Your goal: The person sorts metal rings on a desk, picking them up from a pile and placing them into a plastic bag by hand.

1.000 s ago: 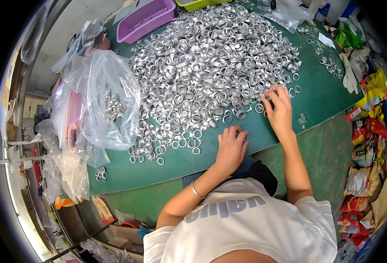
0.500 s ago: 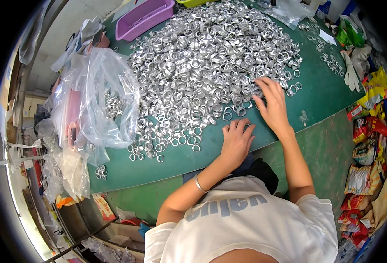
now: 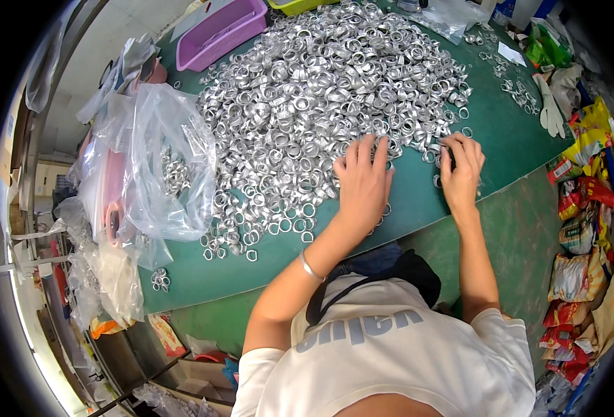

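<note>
A large heap of silver-coloured metal rings [image 3: 307,104] covers the middle of the green table [image 3: 411,208]. My left hand [image 3: 362,181] rests at the heap's front edge, fingers stretched out and apart, with a few rings showing beside the palm. Farther right, my right hand [image 3: 464,170] is bent over the table by the heap's right edge. Its thumb and forefinger are apart, and a few loose rings [image 3: 432,154] lie by the fingertips. Whatever is under the palms is hidden.
At the back left stands a purple basket [image 3: 223,35], beside a yellow one [image 3: 300,5]. A clear plastic bag [image 3: 171,167] with rings inside is left of the heap. A white glove [image 3: 550,108] and more rings [image 3: 519,94] lie at the right. Colourful packets [image 3: 574,278] line the right side.
My left hand has moved forward onto the heap's front edge, its fingers now stretched out. My right hand has shifted right and nearer, away from the heap. The whole view has shifted slightly.
</note>
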`<state>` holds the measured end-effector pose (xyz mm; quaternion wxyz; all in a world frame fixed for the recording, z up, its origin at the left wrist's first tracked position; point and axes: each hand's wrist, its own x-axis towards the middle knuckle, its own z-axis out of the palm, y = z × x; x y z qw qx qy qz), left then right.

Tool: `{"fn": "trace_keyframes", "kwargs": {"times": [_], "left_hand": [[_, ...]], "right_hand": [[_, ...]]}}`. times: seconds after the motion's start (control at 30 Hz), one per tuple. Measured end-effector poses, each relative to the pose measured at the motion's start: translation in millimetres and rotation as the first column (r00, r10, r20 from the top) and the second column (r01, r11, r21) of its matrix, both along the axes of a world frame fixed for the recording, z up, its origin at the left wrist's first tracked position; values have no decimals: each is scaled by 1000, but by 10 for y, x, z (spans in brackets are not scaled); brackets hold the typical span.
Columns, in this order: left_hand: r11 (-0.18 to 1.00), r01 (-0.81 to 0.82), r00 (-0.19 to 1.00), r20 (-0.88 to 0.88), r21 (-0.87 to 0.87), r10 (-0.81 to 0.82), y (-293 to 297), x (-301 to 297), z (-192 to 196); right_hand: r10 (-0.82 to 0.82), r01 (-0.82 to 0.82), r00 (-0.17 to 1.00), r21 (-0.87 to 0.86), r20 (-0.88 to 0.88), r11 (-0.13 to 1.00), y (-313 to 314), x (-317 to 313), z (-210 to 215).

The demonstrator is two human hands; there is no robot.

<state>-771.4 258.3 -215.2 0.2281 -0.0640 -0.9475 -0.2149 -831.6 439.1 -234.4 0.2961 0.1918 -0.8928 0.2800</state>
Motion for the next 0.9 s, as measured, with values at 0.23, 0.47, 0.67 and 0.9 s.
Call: {"fn": "trace_keyframes", "kwargs": {"times": [0.23,0.47,0.67,0.9], "left_hand": [[999,-2,997,-71,-49,-2,-133,-189,-132],[995,-103,993,-66,-9,102,-453,348,-84],[934,-354,935,-15,-41,354,-697,578,-165],[916,-398,916,63,50,395,-675,574,-100]], "right_hand": [[170,-182,980,115,103,977,-378,-178,49],[220,-239,965,133,139,962,-156,286,140],[487,-499,796,-67,358,864,-232,479,82],[318,-309,941,-87,117,947,-477,-19,74]]}}
